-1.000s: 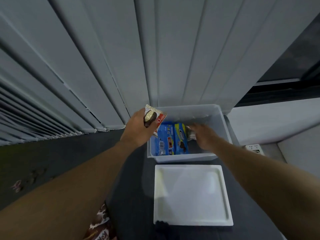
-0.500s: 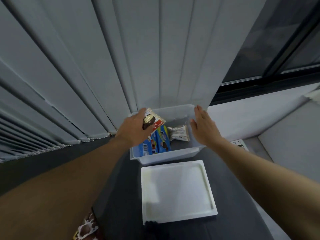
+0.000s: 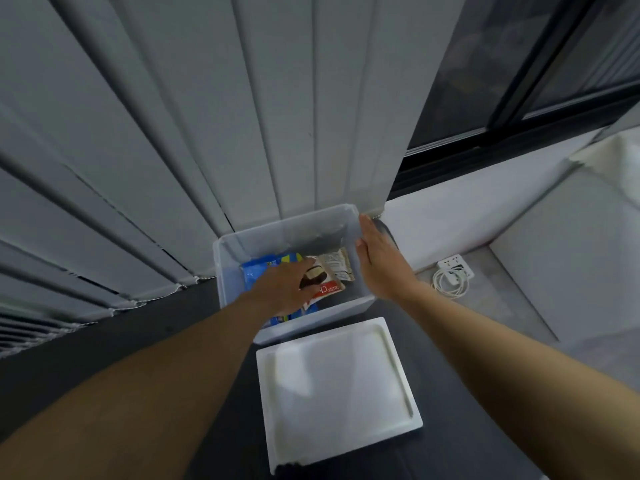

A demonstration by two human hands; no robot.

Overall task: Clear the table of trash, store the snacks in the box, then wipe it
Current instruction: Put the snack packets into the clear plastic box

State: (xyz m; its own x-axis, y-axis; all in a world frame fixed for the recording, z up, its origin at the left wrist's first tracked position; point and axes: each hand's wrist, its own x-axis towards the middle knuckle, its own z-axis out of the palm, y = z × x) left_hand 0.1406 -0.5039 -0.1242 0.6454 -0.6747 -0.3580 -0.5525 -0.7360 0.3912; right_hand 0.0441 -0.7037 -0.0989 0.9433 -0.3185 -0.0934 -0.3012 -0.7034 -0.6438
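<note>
A translucent white box [image 3: 277,230] stands on the dark table against the blinds. Inside lie blue snack packs [image 3: 258,270] and a pale wrapped snack [image 3: 334,266]. My left hand [image 3: 282,289] reaches down into the box and presses a red-and-white snack packet [image 3: 323,284] onto the blue packs, fingers still on it. My right hand [image 3: 379,261] rests flat against the outside of the box's right wall, fingers straight, holding nothing.
The box's white lid [image 3: 337,389] lies flat on the dark table [image 3: 104,344] just in front of the box. Grey vertical blinds [image 3: 173,133] hang behind. To the right, a white power strip with a coiled cable [image 3: 452,277] sits on a lower grey surface.
My left hand has lowered the red-and-white packet from the box's left rim down into the box. My right hand stays at the box's right wall after leaving the inside.
</note>
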